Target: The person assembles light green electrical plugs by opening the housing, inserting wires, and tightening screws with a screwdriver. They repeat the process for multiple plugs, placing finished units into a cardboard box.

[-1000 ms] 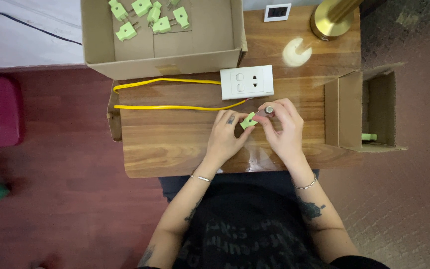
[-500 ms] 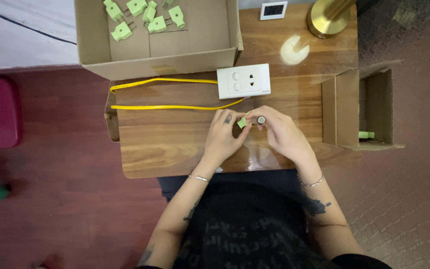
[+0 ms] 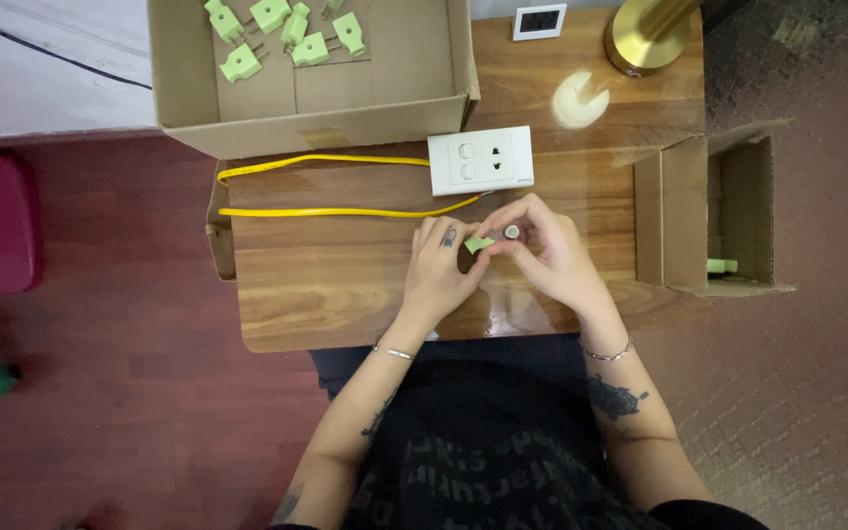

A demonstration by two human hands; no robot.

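Note:
Over the wooden table (image 3: 326,294), my left hand (image 3: 441,270) and my right hand (image 3: 552,255) meet around a small light-green plug (image 3: 479,243). Both hands pinch it; my right fingers also hold a small round grey part (image 3: 511,232) against its end. Just beyond my hands lies a white wall socket plate (image 3: 480,160) with a yellow cable (image 3: 326,211) looping off to the left. Most of the plug is hidden by my fingers.
A large open cardboard box (image 3: 385,108) at the back left holds several green plugs (image 3: 291,34). A smaller cardboard box (image 3: 699,211) on its side at the right has one green piece (image 3: 721,265) inside. A brass lamp base (image 3: 645,34) and a small white device (image 3: 540,20) stand at the back.
My hands stayed together on the plug, turning it slightly. The view shifted a little; nothing else moved.

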